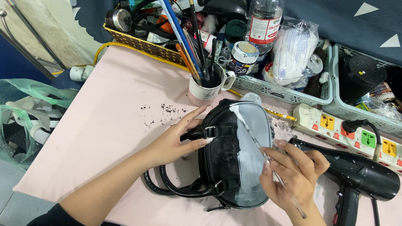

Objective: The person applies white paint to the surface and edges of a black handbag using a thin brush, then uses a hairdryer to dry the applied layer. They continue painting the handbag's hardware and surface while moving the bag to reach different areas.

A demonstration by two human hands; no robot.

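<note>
Surface: pink table (121,117), black flecks near mug.
R hand (290,175): pinches thin brush (264,150), tip on bag's grey-white painted patch.
L hand (179,139): flat, fingers spread, steadies black handbag (229,156) at strap buckle.
Bag: lying mid-table, handles toward person.
Nearby: black hairdryer (359,180) just right; power strip (360,138), brush mug (207,85) behind.

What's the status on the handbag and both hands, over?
Left hand steadies black handbag by its strap side. Right hand holds thin brush, laying pale paint on bag's base. Hair dryer lies right beside right hand.
</note>
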